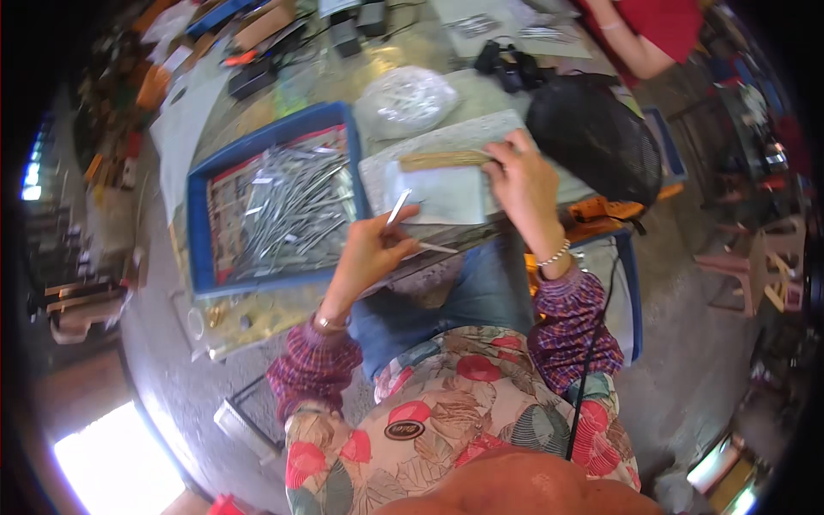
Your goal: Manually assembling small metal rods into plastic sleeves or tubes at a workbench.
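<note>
My left hand [371, 256] is closed around slim silver metal pieces [397, 209]. One end points up past the fingers, and another thin pale end sticks out to the right. My right hand [522, 176] pinches at the right end of a brownish strip [442, 160]. That strip runs along the far edge of a flat, translucent whitish packet [438, 196], possibly a stack of plastic bags. The packet lies on a grey board [390, 160] in front of me. Left of it, a blue tray [199, 232] holds a heap of slim silver metal pieces [296, 206] over printed paper.
A clear plastic bag of pale pieces [405, 101] sits beyond the board. At the right lie a black mesh bag [592, 137] and an orange item [601, 213]. Another person's arm [631, 43] reaches in at the far right. Boxes [262, 30] crowd the far left.
</note>
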`<state>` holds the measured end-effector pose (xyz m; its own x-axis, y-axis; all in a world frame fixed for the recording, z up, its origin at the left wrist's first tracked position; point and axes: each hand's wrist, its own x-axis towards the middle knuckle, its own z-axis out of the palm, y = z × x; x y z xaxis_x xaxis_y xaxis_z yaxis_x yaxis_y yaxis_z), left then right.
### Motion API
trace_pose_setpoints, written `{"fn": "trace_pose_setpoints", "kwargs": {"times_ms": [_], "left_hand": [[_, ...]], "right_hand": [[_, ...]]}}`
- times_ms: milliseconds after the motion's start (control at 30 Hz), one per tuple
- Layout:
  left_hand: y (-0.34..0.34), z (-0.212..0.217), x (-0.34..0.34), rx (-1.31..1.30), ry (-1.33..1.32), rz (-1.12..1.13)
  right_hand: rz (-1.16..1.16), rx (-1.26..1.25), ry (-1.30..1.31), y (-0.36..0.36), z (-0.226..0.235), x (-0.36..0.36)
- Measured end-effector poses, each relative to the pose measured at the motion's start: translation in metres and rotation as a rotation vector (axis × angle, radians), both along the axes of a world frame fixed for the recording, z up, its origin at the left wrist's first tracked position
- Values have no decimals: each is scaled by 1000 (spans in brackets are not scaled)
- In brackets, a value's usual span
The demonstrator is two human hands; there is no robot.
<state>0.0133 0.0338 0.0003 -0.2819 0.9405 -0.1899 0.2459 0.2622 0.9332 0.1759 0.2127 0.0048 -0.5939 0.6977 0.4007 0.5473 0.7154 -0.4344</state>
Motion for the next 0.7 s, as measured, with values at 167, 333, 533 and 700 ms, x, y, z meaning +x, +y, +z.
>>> {"fn": "trace_pose_setpoints", "kwargs": {"times_ms": [167,333,533,700], "left_hand": [[-8,-8,-7,-49,93,-15],[-11,-6,-7,-69,-6,44],[-6,0,-3,-41,-11,39],[-10,21,9,34,-94,134]], "right_hand": [[-2,-48,58,-1,-13,-1],[45,-35,96,-4,-7,1],[95,-146,274,-13,-1,11],[262,-788,502,-41,3,40]]}}
